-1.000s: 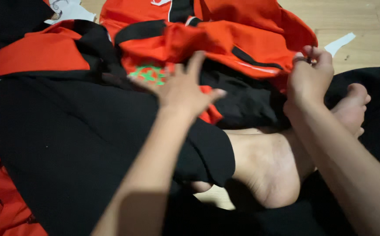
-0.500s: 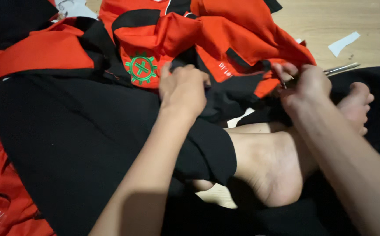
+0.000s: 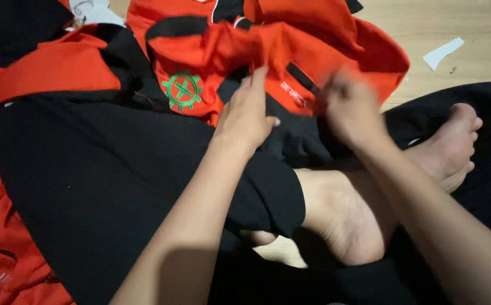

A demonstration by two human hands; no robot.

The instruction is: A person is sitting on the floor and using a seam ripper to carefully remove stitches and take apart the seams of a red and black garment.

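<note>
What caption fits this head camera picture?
Both hands, left hand and right hand, rest on a red and black garment.

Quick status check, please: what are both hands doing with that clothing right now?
Left hand flat on the red and black garment, fingers spread. Right hand blurred, at the garment's black panel; grip unclear. Bare foot directly beneath. White paper scrap on wooden floor.
</note>
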